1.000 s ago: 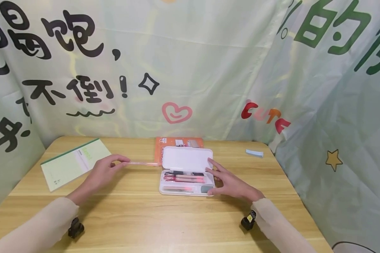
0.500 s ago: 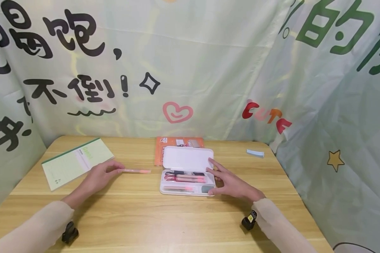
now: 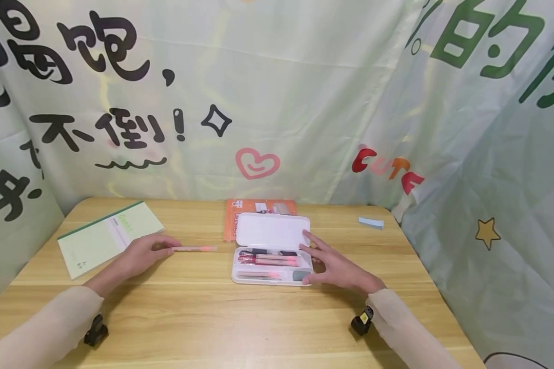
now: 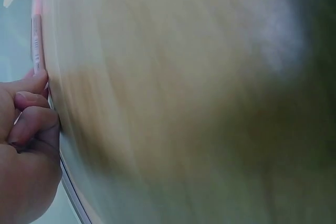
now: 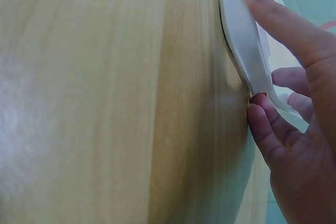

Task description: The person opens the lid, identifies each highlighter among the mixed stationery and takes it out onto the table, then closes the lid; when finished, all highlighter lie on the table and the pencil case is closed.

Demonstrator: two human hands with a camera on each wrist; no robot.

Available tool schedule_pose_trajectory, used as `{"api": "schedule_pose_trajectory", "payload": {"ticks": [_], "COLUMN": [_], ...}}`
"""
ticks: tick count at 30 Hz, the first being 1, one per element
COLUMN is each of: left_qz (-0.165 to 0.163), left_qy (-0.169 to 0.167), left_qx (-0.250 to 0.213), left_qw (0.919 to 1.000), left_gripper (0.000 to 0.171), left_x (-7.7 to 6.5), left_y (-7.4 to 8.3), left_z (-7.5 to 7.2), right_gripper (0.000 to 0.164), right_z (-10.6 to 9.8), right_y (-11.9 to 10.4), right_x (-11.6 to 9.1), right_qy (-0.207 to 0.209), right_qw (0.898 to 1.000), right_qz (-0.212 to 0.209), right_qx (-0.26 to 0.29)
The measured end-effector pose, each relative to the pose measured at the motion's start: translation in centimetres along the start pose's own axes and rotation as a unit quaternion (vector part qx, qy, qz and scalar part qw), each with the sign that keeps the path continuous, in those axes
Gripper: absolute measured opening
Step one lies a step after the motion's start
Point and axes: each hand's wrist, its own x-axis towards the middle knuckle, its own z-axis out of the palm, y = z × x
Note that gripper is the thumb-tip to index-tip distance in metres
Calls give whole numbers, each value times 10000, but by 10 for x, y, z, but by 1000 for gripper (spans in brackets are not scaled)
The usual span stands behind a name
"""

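Note:
My left hand pinches one end of a slim pen with a pinkish band, held level just above the table or touching it; I cannot tell which. In the left wrist view the pen extends away from the thumb and fingertips. A white pencil case stands with its lid raised, several pens and a grey-ended item inside. My right hand holds the case's right end, thumb at the near corner and fingers along the lid. In the right wrist view, the thumb presses the case rim.
A pale green notepad lies at the left, partly behind the left hand. An orange booklet lies behind the case. A small light-blue strip rests at the back right of the wooden table. Printed cloth hangs behind.
The left hand has drawn the pen left and nearer, away from the pencil case and orange booklet. The right hand and the case have stayed in place.

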Motion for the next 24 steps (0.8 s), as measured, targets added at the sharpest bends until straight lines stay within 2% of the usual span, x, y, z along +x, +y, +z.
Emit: {"api": "schedule_pose_trajectory", "payload": {"ticks": [24], "left_qz": [-49], "left_qy": [-36], "left_qx": [-27], "left_qw": [10000], "left_gripper": [22], "left_x": [-1], "left_y": [3], "left_z": [0], "right_gripper": [92], "right_z": [1], "right_y": [3], "right_x": [1], "right_qy": [-7], "right_qw": [10000], "right_qz": [30], "right_qx": [6]}}
